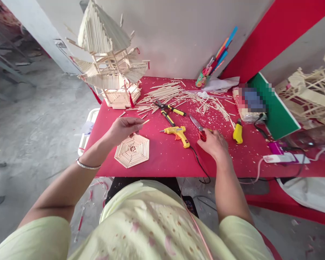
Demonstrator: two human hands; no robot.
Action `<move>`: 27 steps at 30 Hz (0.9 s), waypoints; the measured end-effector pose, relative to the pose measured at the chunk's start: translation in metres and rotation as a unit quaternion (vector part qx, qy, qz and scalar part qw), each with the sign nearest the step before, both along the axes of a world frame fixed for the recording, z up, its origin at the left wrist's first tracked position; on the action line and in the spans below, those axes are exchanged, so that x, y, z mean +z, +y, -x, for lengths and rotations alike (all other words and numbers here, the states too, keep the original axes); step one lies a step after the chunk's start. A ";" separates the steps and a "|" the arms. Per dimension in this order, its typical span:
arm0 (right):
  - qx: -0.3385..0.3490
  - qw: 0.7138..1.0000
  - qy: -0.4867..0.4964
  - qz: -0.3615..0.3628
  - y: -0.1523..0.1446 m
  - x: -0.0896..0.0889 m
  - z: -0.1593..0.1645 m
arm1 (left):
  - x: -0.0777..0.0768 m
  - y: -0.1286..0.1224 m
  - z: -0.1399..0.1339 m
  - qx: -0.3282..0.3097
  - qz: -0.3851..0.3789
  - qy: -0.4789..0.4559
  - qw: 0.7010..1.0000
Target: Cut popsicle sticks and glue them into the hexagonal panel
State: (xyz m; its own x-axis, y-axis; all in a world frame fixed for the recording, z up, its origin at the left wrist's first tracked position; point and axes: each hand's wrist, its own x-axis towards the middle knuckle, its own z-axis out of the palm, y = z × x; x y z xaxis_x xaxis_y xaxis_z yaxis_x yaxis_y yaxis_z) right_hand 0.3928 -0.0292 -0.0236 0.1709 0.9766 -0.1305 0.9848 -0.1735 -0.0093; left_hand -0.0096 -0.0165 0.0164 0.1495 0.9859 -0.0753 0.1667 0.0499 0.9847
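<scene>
Red desk [165,159] before you carries a hexagon panel [132,150] of sticks just below your left hand [123,128], its grip pinched on a thin stick [145,122], while your right hand [215,143] closes on red-handled scissors [199,127] beside the yellow glue gun [178,133], stick tower [111,57] beyond.

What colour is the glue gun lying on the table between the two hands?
The glue gun is yellow with an orange trigger, on a black cord; the head view shows it best.

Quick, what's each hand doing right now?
Left hand: closed, pinching a thin stick.
Right hand: closed on the red-handled scissors.
</scene>
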 end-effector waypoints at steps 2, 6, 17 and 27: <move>-0.003 1.000 0.005 0.007 0.001 -0.001 -0.005 | -0.005 -0.005 0.015 0.031 -0.001 0.021 0.999; -0.007 1.000 0.005 0.023 0.006 -0.002 -0.010 | -0.009 -0.019 0.037 0.052 0.003 0.025 0.998; -0.083 0.989 0.077 -0.094 0.010 0.013 -0.006 | -0.007 -0.030 0.036 0.033 -0.019 -0.124 0.992; 0.348 0.865 0.319 -0.171 -0.024 0.043 0.157 | 0.004 -0.027 0.015 0.031 -0.116 -0.138 0.983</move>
